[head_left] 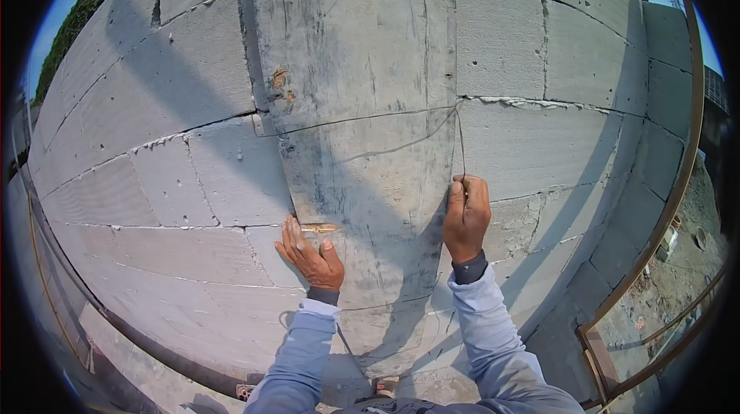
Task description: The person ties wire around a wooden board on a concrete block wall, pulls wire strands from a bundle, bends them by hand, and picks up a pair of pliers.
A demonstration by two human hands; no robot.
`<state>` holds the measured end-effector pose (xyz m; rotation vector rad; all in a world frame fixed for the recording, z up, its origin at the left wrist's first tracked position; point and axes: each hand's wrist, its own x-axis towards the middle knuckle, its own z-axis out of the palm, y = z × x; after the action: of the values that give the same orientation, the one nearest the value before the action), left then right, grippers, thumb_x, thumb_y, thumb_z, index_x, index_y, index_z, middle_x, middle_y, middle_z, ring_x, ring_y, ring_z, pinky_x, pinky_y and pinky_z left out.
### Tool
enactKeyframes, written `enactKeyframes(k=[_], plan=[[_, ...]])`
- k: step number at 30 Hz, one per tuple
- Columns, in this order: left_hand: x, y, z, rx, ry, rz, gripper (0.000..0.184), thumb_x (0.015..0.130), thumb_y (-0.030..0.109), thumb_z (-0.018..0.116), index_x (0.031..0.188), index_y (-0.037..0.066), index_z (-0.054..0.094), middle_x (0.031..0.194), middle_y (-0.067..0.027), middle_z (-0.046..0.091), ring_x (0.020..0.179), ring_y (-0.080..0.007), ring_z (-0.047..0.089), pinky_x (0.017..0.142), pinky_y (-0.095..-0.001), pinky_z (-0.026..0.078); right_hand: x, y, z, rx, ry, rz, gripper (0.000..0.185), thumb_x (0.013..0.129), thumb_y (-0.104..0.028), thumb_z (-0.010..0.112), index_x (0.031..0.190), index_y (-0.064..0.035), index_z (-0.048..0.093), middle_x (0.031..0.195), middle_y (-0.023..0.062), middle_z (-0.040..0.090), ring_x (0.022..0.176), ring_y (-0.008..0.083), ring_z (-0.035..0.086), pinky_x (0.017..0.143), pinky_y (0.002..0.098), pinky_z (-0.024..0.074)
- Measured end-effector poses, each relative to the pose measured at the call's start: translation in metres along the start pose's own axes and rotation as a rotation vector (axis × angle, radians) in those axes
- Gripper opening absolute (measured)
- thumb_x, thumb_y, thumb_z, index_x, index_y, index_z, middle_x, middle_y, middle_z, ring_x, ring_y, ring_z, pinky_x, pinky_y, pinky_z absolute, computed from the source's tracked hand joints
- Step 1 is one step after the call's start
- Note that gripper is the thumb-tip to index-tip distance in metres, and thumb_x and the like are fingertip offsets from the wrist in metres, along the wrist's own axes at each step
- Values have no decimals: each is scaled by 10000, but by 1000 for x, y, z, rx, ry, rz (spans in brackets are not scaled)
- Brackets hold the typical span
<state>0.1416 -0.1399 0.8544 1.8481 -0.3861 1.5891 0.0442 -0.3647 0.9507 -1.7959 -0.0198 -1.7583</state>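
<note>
A tall, stained formwork board [362, 44] stands upright against a wall of pale blocks [501, 44]. Dark thin wire [362, 117] crosses its face and bends at the right edge. From that bend one strand drops down to my right hand [467, 217], whose fingers are closed on it beside the board's right edge. My left hand [310, 256] lies with fingers stretched out against the board's left edge and the neighbouring block, holding nothing. Lower down, another wire [385, 304] spans the board.
A brown metal frame [688, 159] curves along the right side, with rubble ground [678, 291] beyond it. The block wall turns a corner on the right. A dark pipe-like rail [146, 348] runs along the lower left. Greenery [85, 13] shows at the upper left.
</note>
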Motion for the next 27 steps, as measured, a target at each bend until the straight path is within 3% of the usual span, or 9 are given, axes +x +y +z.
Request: enactKeyframes(k=[3, 6, 9, 13, 14, 18, 25, 26, 27], plan=[[0, 0, 2, 14, 9, 1, 571, 976, 390, 332, 1416, 35, 249, 1435, -211, 336, 1345, -388, 288, 1082, -612, 87, -21, 26, -22, -78, -206, 208, 84, 920, -69, 514, 883, -6, 556, 788, 110, 579, 687, 228, 571, 631, 339, 463], [-1, 1, 1, 19, 9, -4, 571, 975, 392, 334, 1418, 42, 246, 1438, -206, 334, 1345, -386, 291, 1082, -613, 81, -28, 30, -35, 194, -2, 386, 127, 954, -112, 500, 884, -15, 540, 711, 51, 532, 651, 134, 534, 578, 282, 432], [0, 3, 0, 19, 5, -18, 597, 971, 403, 353, 1416, 19, 250, 1432, -207, 344, 1344, -373, 288, 1087, -614, 76, -11, 8, -35, 416, 112, 287, 150, 975, -145, 493, 916, -12, 528, 711, 22, 516, 662, 72, 499, 574, 225, 405], [-2, 1, -2, 1, -20, -36, 632, 963, 418, 366, 1434, 17, 233, 1446, -209, 324, 1351, -384, 272, 1091, -604, 64, 6, -30, -9, 239, -2, -70, 150, 907, -126, 620, 953, -16, 529, 691, 27, 530, 572, 79, 477, 531, 215, 398], [-2, 1, -3, -11, -29, -44, 661, 958, 433, 376, 1441, 8, 223, 1448, -214, 324, 1352, -387, 263, 1092, -604, 59, 9, -34, -2, 135, -28, -173, 180, 855, -103, 674, 941, -24, 538, 693, 59, 555, 527, 121, 515, 490, 249, 416], [-2, -1, -1, 3, -27, -55, 655, 956, 421, 387, 1432, -5, 244, 1440, -210, 343, 1349, -369, 273, 1095, -609, 50, 11, -21, 24, -18, -25, -347, 166, 817, -88, 682, 915, -33, 559, 713, 103, 582, 522, 242, 595, 456, 314, 451], [0, 5, -7, -49, -61, -87, 686, 952, 444, 394, 1431, -24, 245, 1442, -221, 338, 1358, -382, 259, 1092, -607, 32, 7, -21, 30, -82, 19, -315, 174, 812, -115, 688, 908, -51, 558, 714, 87, 571, 504, 243, 586, 439, 318, 440], [0, 5, -8, -61, -62, -86, 682, 951, 442, 400, 1429, -20, 252, 1438, -219, 344, 1357, -378, 261, 1089, -613, 24, 7, -27, 27, -80, -19, -249, 164, 821, -110, 678, 886, -48, 541, 726, 115, 579, 564, 305, 589, 481, 355, 442], [-1, 5, -9, -73, -62, -90, 677, 949, 439, 407, 1428, -16, 259, 1435, -217, 350, 1356, -374, 264, 1086, -620, 16, 8, -27, 26, -76, -27, -245, 164, 819, -108, 678, 888, -50, 541, 725, 114, 578, 563, 307, 588, 479, 353, 442]])
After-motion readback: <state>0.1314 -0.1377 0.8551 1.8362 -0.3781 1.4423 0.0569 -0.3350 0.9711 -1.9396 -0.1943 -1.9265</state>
